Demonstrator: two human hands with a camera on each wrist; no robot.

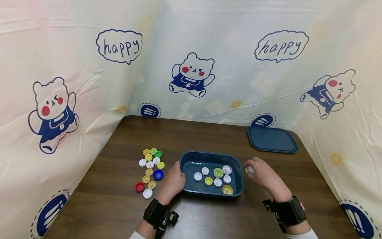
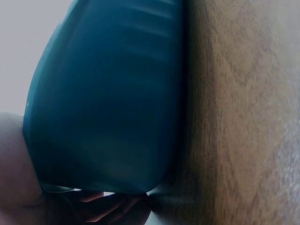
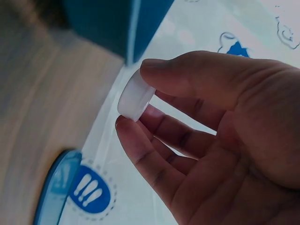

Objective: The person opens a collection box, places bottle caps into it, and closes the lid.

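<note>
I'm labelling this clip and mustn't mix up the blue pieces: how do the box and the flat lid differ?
The box is deep-walled; the lid is shallow. The box holds caps; the lid shows none. The left hand grips the box; the lid lies untouched farther back. Both are dark blue with rounded corners.

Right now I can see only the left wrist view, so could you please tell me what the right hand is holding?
Observer: The right hand pinches a white bottle cap in its fingers.
Operator: Thank you; could you tell me whether anything is inside the dark blue tray?
Observer: Yes, several white, yellow and green bottle caps lie inside it.
Operator: And what is on the table to the left of the tray, please?
Observer: A loose group of bottle caps lies there, including one red cap and one blue cap.
</note>
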